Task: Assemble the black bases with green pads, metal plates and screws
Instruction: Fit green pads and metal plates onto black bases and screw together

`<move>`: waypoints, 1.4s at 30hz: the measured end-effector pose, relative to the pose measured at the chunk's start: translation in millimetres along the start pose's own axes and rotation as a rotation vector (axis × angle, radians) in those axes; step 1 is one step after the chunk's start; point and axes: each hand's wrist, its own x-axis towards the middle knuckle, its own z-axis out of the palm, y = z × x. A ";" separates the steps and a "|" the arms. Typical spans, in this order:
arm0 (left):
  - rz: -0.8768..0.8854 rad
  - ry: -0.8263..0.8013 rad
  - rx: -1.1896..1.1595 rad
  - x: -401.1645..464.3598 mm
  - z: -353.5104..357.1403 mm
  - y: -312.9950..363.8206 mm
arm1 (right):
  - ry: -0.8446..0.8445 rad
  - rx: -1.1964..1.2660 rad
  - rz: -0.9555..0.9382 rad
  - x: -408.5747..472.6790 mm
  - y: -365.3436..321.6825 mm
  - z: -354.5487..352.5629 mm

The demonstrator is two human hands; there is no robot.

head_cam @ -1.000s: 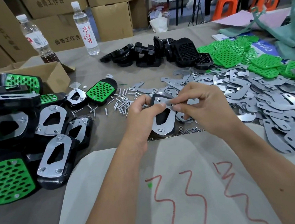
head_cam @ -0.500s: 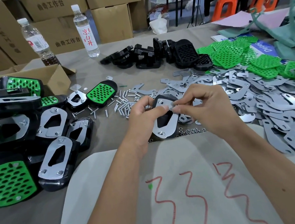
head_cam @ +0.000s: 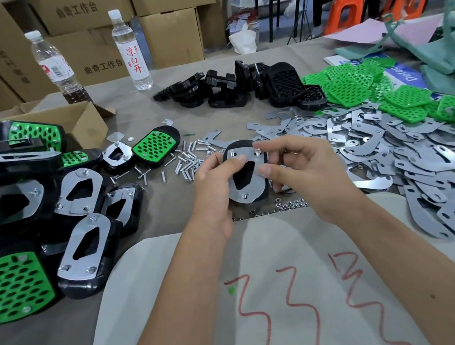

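The left hand (head_cam: 213, 184) is gripping the black base (head_cam: 242, 146) under its metal plate (head_cam: 245, 180); the right hand (head_cam: 300, 168), fingers curled, is seemingly pinching a nut that could be slipping off the screw (head_cam: 257, 151).

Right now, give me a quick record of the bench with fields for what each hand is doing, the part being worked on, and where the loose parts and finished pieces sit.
left hand: left hand grips the black base, thumb on its metal plate
right hand: right hand holds the plate's right edge
work piece: plate on base, screw ends poking through its holes
loose screws: loose screws scattered beyond the left hand
spare plates: spare plates heaped to the right
green pads: green pads at far right
bare bases: bare bases at far centre
finished pieces: finished pieces piled at left
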 end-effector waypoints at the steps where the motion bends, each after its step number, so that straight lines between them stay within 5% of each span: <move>1: 0.000 0.009 -0.004 0.3 0.4 -0.2 | 0.027 0.028 0.006 0.0 0.5 1.1; 31: 0.070 0.120 -0.047 6.3 3.1 -6.6 | 0.187 -0.206 -0.074 -1.5 7.8 1.8; 35: 0.084 0.112 -0.015 7.0 3.4 -7.8 | 0.060 -0.220 -0.038 -3.1 1.9 6.4; 42: 0.075 0.109 0.000 5.7 4.0 -9.4 | 0.292 -0.199 -0.036 -0.3 -2.6 -7.1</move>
